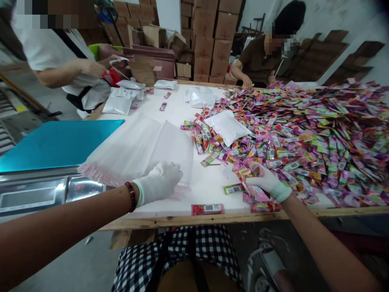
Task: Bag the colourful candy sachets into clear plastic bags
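My left hand (161,180), in a white glove, has its fingers curled closed on a translucent plastic bag (176,146). That bag lies at the right side of a fanned stack of similar bags (121,146). My right hand (267,180), also gloved, is closed around several small candy packets (244,170) at the near edge of a large pile of colourful packets (319,138). A red packet (208,209) lies by the table's front edge, between my hands. On the pile rests a filled white bag (227,126).
A scale (36,194) and a blue sheet-like surface (60,140) are at the left. More white packages (118,101) lie at the far left. Two people stand across the table, one in a white shirt (48,48), one in brown (258,61). Cardboard boxes (209,36) are stacked behind.
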The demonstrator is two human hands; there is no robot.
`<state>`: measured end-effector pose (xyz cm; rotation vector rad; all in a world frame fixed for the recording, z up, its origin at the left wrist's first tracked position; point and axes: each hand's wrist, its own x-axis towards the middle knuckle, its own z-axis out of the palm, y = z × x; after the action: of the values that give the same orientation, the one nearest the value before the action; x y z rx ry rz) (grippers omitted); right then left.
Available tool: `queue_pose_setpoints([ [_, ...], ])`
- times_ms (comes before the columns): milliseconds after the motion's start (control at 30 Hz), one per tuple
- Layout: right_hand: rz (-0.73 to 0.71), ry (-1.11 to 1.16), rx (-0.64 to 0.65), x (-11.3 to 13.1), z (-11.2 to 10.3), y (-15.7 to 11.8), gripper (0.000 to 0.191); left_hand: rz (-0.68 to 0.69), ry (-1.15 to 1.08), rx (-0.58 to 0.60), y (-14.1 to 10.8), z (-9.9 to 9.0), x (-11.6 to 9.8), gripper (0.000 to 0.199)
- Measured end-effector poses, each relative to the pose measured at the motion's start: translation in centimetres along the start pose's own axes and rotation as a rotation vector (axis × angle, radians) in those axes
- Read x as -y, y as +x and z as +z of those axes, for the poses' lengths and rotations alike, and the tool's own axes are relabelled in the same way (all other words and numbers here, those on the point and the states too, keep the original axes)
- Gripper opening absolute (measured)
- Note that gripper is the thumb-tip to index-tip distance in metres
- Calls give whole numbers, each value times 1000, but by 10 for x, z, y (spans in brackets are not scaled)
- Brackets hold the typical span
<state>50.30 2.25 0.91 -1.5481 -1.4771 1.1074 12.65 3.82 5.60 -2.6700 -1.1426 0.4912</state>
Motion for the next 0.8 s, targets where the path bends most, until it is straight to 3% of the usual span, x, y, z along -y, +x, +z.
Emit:
queue_pose_setpoints([
  [167,68,239,-17,26,8,-23,43,-138,161,74,-4,5,-11,42],
  [300,45,277,62,39,19,-28,40,-24,3,138,1,-8,3,27],
  [400,27,315,99,43,29,-29,38,18,4,82,3,-17,17,20],
  [567,52,353,137,43,39,-30,27,-107,72,43,5,-9,21,22],
  [633,53,391,125,41,40,-30,26,-91,10,56,11,-9,17,20],
  [700,42,407,103,41,41,-30,24,-62,-77,59,22,-11,5,34],
  [800,-58,282,24,50,46,-27,25,-146,-284,-22,46,-9,-32,44],
])
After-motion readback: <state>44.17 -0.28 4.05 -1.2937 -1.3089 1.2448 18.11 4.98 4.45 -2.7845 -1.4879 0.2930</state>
